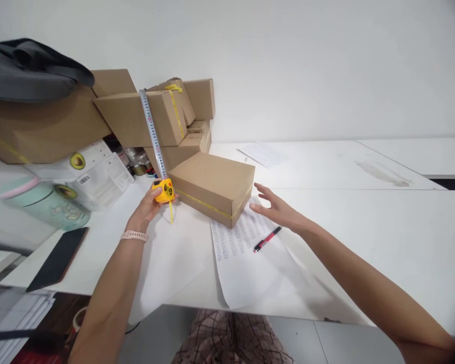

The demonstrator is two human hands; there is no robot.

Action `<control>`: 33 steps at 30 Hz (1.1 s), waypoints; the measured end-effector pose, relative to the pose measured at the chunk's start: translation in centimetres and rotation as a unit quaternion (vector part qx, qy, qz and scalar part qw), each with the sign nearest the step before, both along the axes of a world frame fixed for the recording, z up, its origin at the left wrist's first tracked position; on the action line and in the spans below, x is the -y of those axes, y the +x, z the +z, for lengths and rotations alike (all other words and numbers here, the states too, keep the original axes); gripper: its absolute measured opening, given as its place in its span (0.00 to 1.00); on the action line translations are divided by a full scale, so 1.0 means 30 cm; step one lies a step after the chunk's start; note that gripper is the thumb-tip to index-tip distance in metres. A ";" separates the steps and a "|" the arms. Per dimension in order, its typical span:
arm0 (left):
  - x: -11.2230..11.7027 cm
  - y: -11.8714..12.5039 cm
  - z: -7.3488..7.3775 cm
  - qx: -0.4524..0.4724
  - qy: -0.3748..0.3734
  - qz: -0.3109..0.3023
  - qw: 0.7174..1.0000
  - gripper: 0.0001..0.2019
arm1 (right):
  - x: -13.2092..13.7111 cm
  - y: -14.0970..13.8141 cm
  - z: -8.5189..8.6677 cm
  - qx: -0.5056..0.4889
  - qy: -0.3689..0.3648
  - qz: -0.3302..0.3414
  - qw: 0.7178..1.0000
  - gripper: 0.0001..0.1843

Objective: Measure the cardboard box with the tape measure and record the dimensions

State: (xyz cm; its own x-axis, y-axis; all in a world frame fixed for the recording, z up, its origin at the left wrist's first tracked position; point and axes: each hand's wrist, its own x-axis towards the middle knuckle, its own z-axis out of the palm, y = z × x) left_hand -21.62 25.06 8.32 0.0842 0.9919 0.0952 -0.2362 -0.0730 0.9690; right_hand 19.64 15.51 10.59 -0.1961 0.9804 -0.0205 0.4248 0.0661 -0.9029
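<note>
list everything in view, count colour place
Tape measure: 1, yellow-black, left hand
Near box: 1, brown, centre
Printed sheet: 1, white, partly under near box
Pen: 1, red-black, on printed sheet
Stacked boxes: several, brown, upper left
Far sheet: 1, white, back centre
Avocado-print packaging: unclear count, white, left
Tumbler: 1, mint, left
Flat slab: 1, black, left
Bag-like item: 1, grey, upper left
Small items: uncountable, mixed, left
Tape roll: 1, pale, lower left
Tabletops: several, white, centre
Trousers: 1, brownish, bottom
Wristband: 1, pink, left wrist
Left hand: 1, bare, left
Right hand: 1, open, right
</note>
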 end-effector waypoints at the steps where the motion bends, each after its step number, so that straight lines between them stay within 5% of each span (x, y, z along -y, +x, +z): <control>1: -0.009 -0.003 -0.002 0.004 -0.006 -0.008 1.000 0.33 | 0.003 -0.010 -0.004 -0.011 -0.006 0.012 1.000 0.57; 5: 0.000 0.017 0.007 0.025 -0.015 -0.027 0.999 0.34 | -0.005 -0.050 -0.022 -0.054 0.037 0.026 0.998 0.61; 8: 0.051 0.066 0.059 0.022 0.007 -0.040 0.999 0.33 | -0.019 -0.052 -0.002 -0.070 0.077 -0.019 0.994 0.58; 14: 0.180 0.199 0.277 0.049 0.086 -0.039 0.994 0.28 | -0.008 0.042 0.198 -0.010 0.119 -0.116 0.986 0.45; 17: 0.219 0.269 0.338 0.056 0.073 -0.015 0.996 0.26 | -0.018 0.079 0.269 0.066 0.150 -0.145 0.976 0.33; 23: 0.223 0.362 0.308 0.017 -0.057 0.020 0.998 0.25 | -0.153 0.052 0.240 0.270 0.225 -0.202 0.914 0.23; 26: 0.252 0.388 0.311 0.009 -0.036 0.047 0.998 0.26 | -0.248 0.016 0.246 0.318 0.261 -0.219 0.885 0.22; 30: 0.407 0.472 0.278 -0.002 0.037 0.008 0.999 0.29 | -0.365 -0.020 0.265 0.306 0.258 -0.210 0.892 0.21; 33: 0.560 0.571 0.178 0.012 -0.037 -0.082 0.996 0.30 | -0.420 -0.032 0.255 0.279 0.245 -0.219 0.903 0.23</control>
State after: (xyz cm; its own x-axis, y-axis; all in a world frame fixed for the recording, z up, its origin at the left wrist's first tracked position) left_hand -4.49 8.27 13.66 0.2433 0.9696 0.0270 -0.2629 0.0392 0.9640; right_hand 18.68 28.11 18.24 0.1197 0.8799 0.4599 0.8860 0.1144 -0.4494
